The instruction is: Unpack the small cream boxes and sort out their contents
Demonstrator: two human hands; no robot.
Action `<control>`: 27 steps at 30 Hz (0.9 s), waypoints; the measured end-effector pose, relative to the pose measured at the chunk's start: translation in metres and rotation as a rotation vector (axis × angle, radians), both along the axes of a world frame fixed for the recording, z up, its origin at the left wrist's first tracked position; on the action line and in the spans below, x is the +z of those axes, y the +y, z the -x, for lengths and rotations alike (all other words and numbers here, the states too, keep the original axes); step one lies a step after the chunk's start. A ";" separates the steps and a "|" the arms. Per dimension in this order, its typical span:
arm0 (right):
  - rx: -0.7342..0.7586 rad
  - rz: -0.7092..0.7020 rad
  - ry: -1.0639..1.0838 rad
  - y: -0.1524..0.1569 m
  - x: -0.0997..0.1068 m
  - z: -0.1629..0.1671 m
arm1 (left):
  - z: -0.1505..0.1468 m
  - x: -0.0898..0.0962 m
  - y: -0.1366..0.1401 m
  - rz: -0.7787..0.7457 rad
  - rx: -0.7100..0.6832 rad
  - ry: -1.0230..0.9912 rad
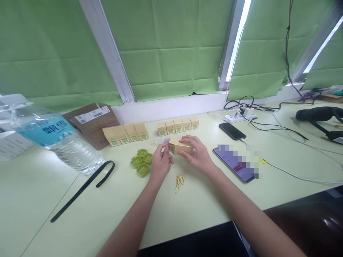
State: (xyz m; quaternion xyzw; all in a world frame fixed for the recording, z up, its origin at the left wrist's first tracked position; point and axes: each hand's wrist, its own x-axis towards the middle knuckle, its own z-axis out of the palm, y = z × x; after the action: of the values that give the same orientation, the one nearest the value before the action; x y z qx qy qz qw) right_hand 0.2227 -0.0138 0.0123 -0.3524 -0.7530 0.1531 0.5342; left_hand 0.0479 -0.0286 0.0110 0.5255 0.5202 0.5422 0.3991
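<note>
Between my two hands is a small tan cardboard box [180, 145], lying on its side just over the table. My right hand [197, 152] wraps round its right part, thumb in front and fingers on top. With bent fingers, my left hand [162, 159] pinches the box's left end, where a flap seems to stand out. Left of that hand sits a cluster of green cup-shaped pieces [143, 170]. Nearer to me lie several pale yellow loops [179, 181]. Small clear-wrapped bits [154, 143] show behind my left hand, partly hidden.
Small tan boxes stand in two rows, one left [125, 135] and one right [178, 126]. At left are a water bottle [72, 142], an open brown carton [93, 125] and a black strap [80, 191]. Two phones [232, 131] with cables and a power strip [238, 116] occupy the right.
</note>
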 end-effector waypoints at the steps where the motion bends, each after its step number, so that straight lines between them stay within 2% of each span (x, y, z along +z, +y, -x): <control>1: -0.005 0.000 -0.001 0.000 0.000 0.000 | 0.000 0.000 0.001 -0.012 0.003 -0.010; 8: -0.021 -0.019 0.030 -0.003 0.004 0.000 | 0.002 0.000 0.003 -0.043 0.052 -0.044; 17: -0.038 -0.045 0.056 -0.003 0.004 0.001 | 0.005 -0.008 0.009 -0.065 0.039 -0.040; 27: -0.065 -0.058 0.061 -0.002 0.002 0.001 | -0.002 -0.011 0.008 -0.029 -0.122 -0.018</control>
State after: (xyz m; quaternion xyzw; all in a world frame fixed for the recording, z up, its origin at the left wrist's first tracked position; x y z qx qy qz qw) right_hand 0.2221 -0.0157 0.0144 -0.3561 -0.7286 0.1245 0.5717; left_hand 0.0494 -0.0210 -0.0005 0.5570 0.4757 0.5291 0.4283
